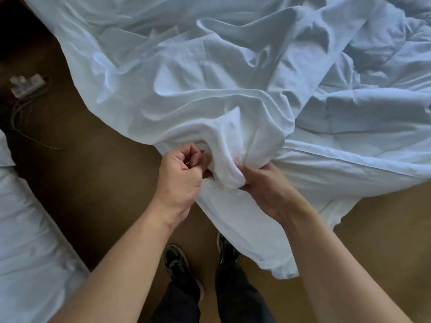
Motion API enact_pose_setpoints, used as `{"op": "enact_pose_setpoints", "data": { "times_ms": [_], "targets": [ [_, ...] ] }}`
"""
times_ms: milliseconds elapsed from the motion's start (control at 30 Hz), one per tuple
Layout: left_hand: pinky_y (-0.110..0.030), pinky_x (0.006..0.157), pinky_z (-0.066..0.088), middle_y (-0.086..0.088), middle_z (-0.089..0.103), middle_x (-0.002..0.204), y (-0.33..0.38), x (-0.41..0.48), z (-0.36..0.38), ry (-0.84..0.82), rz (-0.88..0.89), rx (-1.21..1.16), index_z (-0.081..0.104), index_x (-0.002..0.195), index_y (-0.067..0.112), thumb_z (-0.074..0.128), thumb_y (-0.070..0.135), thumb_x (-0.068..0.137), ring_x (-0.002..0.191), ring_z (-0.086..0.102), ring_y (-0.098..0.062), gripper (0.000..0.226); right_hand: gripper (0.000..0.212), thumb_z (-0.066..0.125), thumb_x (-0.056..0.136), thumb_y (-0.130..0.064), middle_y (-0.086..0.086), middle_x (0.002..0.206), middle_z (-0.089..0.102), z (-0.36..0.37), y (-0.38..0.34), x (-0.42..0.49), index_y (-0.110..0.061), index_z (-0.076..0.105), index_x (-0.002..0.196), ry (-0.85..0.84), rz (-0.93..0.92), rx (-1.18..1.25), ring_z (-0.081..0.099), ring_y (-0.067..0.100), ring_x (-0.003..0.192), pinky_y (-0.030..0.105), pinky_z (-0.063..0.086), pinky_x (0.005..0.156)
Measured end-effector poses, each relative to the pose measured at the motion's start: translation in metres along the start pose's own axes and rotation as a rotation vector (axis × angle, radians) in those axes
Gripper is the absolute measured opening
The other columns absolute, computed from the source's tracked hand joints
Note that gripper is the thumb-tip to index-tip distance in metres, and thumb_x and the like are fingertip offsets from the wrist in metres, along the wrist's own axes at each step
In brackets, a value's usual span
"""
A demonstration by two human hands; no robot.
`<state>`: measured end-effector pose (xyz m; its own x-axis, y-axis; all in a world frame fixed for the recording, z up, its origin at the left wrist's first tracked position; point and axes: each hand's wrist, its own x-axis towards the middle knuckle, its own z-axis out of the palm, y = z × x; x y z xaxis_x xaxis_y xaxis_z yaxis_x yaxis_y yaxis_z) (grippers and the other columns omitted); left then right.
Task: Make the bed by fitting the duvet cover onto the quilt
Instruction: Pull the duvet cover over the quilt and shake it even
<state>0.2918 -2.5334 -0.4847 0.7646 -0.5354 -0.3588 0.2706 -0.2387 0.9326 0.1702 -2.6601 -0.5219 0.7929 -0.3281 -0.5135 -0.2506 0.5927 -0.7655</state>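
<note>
The white cover (186, 73) lies crumpled over most of the upper view, spilling off toward the brown floor (98, 173), and both hands work at one bunched corner of it near the centre. The left hand (180, 173) is curled tight, its fingers folded in on a fold of the cover at the edge of the bunch. The right hand (262, 186) grips the same wad from the other side — thumb and fingers wrapped round the thick roll of cloth, fingertips partly buried in it. Between the two hands the cloth stands up in a rounded hump, and a loose flap hangs down below the right wrist to the floor. The quilt (377, 73), puffier and a shade bluer, lies at the upper right, its seamed edge running just beside the gripped corner; whether any of it is inside the cover here I cannot tell. Below the arms stand two dark shoes (176, 259) and dark trouser legs. At the left edge — a white bed (25, 241), and further up on the floor a pale power strip (26, 85) with thin cords trailing from it.
</note>
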Motion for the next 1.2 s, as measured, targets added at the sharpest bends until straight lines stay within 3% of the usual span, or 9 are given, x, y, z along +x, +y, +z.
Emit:
{"op": "enact_pose_setpoints", "data": {
  "times_ms": [100, 200, 333, 500, 633, 733, 833, 967, 1200],
  "targets": [
    [-0.037, 0.068, 0.06, -0.012, 0.04, 0.066, 0.008, 0.005, -0.002, -0.003, -0.042, -0.11, 0.038, 0.053, 0.024, 0.064, -0.007, 0.092, 0.077, 0.048, -0.029, 0.056, 0.052, 0.084, 0.063, -0.066, -0.008, 0.114, 0.074, -0.005, 0.008, -0.013, -0.044, 0.072, 0.109, 0.019, -0.016, -0.231, 0.069, 0.011, 0.108, 0.027, 0.057, 0.084],
    [-0.048, 0.083, 0.055, -0.014, 0.037, 0.077, 0.013, 0.009, 0.0, 0.02, -0.049, -0.114, 0.041, 0.051, 0.025, 0.064, -0.008, 0.091, 0.085, 0.04, -0.029, 0.057, 0.07, 0.075, 0.055, -0.083, -0.003, 0.099, 0.077, -0.021, 0.015, -0.025, -0.031, 0.073, 0.102, 0.279, -0.029, -0.19, 0.074, 0.018, 0.092, 0.03, 0.058, 0.071],
    [-0.045, 0.086, 0.053, -0.03, 0.043, 0.071, 0.014, -0.003, 0.002, -0.09, 0.158, 0.193, 0.047, 0.057, 0.018, 0.068, -0.007, 0.09, 0.075, 0.049, -0.031, 0.047, 0.072, 0.074, 0.073, -0.069, 0.01, 0.111, 0.075, -0.055, 0.019, -0.034, -0.021, 0.059, 0.124, 0.506, 0.152, 0.152, 0.075, 0.035, 0.09, 0.036, 0.057, 0.056],
    [-0.038, 0.058, 0.046, 0.001, 0.051, 0.078, -0.01, -0.04, 0.014, -0.324, 0.403, 0.647, 0.048, 0.066, 0.008, 0.053, -0.024, 0.071, 0.069, 0.051, -0.019, 0.032, 0.043, 0.069, 0.086, -0.057, 0.009, 0.09, 0.077, -0.052, 0.005, -0.023, -0.017, 0.068, 0.101, 0.719, 0.335, 0.07, 0.075, 0.026, 0.076, 0.039, 0.06, 0.065],
    [-0.038, 0.06, 0.046, -0.001, 0.053, 0.081, -0.041, -0.064, 0.018, -0.275, 0.434, 0.782, 0.053, 0.067, 0.005, 0.057, -0.025, 0.069, 0.073, 0.05, -0.02, 0.031, 0.045, 0.06, 0.086, -0.061, -0.008, 0.058, 0.05, -0.017, -0.012, -0.033, -0.024, 0.047, 0.064, 1.133, -0.368, -0.756, 0.051, 0.007, 0.057, 0.02, 0.039, 0.058],
    [-0.037, 0.065, 0.053, -0.004, 0.06, 0.087, -0.057, -0.07, 0.021, -0.223, 0.419, 0.828, 0.063, 0.074, 0.003, 0.065, -0.019, 0.078, 0.077, 0.056, -0.02, 0.022, 0.043, 0.062, 0.082, -0.068, -0.008, 0.08, 0.059, 0.014, -0.025, -0.028, -0.025, 0.059, 0.083, 0.711, -0.647, -1.154, 0.054, 0.005, 0.074, 0.014, 0.042, 0.071],
    [-0.038, 0.065, 0.053, -0.01, 0.063, 0.09, -0.068, -0.072, 0.021, -0.155, 0.459, 0.801, 0.065, 0.075, 0.0, 0.065, -0.021, 0.077, 0.078, 0.059, -0.023, 0.021, 0.075, 0.057, 0.074, -0.08, 0.001, 0.125, 0.056, 0.024, -0.02, -0.006, -0.028, 0.054, 0.128, 0.336, -0.102, -1.689, 0.047, 0.028, 0.122, 0.047, 0.042, 0.096],
    [-0.034, 0.075, 0.058, -0.012, 0.067, 0.096, -0.077, -0.08, 0.024, -0.079, 0.458, 0.754, 0.067, 0.075, 0.0, 0.069, -0.021, 0.076, 0.087, 0.065, -0.023, 0.021, 0.022, 0.054, 0.097, -0.04, 0.004, 0.099, 0.065, 0.022, -0.012, 0.02, -0.018, 0.058, 0.094, 0.383, -0.263, -1.705, 0.061, 0.034, 0.097, 0.04, 0.034, 0.081],
    [-0.03, 0.071, 0.054, 0.002, 0.065, 0.089, -0.085, -0.091, 0.024, 0.305, 0.203, 0.426, 0.041, 0.063, 0.013, 0.062, -0.015, 0.088, 0.083, 0.065, -0.014, 0.043, 0.012, 0.053, 0.09, -0.033, 0.003, 0.076, 0.051, -0.068, -0.054, 0.039, -0.024, 0.048, 0.084, 0.892, -0.168, -1.222, 0.051, 0.031, 0.076, 0.033, 0.036, 0.069]
  ]
}}
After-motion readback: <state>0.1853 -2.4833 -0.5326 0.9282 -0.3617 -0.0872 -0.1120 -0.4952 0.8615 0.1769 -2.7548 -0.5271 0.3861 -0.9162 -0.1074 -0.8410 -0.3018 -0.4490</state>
